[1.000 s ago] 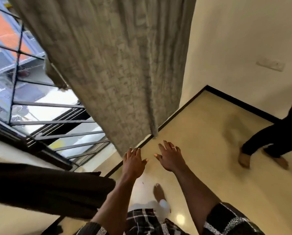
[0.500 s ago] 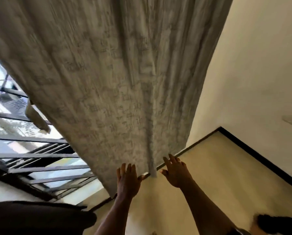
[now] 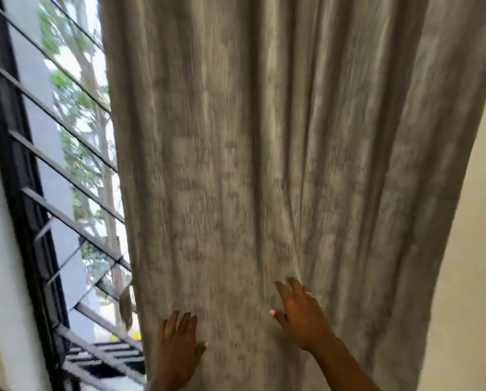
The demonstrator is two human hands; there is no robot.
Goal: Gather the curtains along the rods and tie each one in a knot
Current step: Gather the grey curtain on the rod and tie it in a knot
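A grey patterned curtain hangs in long folds and fills most of the view; its rod is out of sight above. My left hand is raised in front of the cloth near its left edge, fingers straight, holding nothing. My right hand is a little higher and to the right, fingers spread, with the fingertips at a fold of the curtain. Motion blur keeps me from telling whether either hand touches the cloth.
A window with a black frame and slanted metal bars lies to the left of the curtain, with trees outside. A cream wall stands to the right.
The view has swung upward from the floor to the hanging curtain. Both hands have risen and moved forward from below the hem to in front of the cloth, staying open.
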